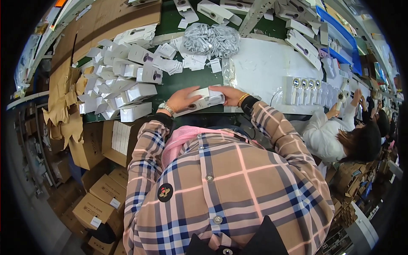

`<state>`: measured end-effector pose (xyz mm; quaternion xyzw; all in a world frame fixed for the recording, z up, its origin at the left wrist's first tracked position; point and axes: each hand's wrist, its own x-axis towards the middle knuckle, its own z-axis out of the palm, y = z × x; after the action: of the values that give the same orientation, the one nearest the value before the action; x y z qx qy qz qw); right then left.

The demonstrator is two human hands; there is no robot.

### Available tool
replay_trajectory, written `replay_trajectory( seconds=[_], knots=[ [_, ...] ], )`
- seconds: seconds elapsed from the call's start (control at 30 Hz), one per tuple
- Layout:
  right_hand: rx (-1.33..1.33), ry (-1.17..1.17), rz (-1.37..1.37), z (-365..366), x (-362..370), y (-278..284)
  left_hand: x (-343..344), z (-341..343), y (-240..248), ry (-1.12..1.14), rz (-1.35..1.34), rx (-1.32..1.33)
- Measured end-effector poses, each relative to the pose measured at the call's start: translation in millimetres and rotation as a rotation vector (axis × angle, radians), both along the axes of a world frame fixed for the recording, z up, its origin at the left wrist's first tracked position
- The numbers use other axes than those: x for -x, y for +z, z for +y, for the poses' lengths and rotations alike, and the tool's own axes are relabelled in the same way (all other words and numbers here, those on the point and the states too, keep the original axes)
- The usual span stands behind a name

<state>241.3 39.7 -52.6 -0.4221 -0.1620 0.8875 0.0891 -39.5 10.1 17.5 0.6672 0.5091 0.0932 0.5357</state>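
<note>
A small white carton (208, 100) with a dark printed picture is held between my hands at the near edge of the green table. My left hand (183, 99) wraps round its left part, fingers closed on it. At its right end my right hand (232, 96) is closed on the carton, thumb and fingers at the end. Something pale and shiny shows at that end; I cannot make out whether it is inside. To the left stand several open white cartons (138, 75) in stacked rows. Beyond my hands lie folded white leaflets (193, 63) and a clear bag of coiled white cables (210, 40).
White handheld devices with round faces (304, 90) stand in a row at right, near a co-worker in white (329, 136). A blue tray (340, 36) lies at the far right. Brown cardboard boxes (100, 204) stand below left. A metal post (253, 17) rises beyond the cables.
</note>
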Motion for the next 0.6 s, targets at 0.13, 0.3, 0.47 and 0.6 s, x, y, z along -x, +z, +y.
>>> replay_trajectory(
  seconds=[0.13,0.3,0.47,0.6],
  knots=[
    [0.206,-0.031,-0.137,4,23,6,-5,-7,14,-0.103,0.265,-0.401],
    [0.182,0.063,-0.287,41,20,11,6,-5,-23,-0.133,0.518,-0.525],
    [-1.398,0.019,-1.024,91,29,-6,11,-5,-26,-0.096,0.491,-0.494],
    [-1.638,0.18,-1.377,144,41,-21,14,-5,-23,-0.103,0.468,-0.45]
  ],
)
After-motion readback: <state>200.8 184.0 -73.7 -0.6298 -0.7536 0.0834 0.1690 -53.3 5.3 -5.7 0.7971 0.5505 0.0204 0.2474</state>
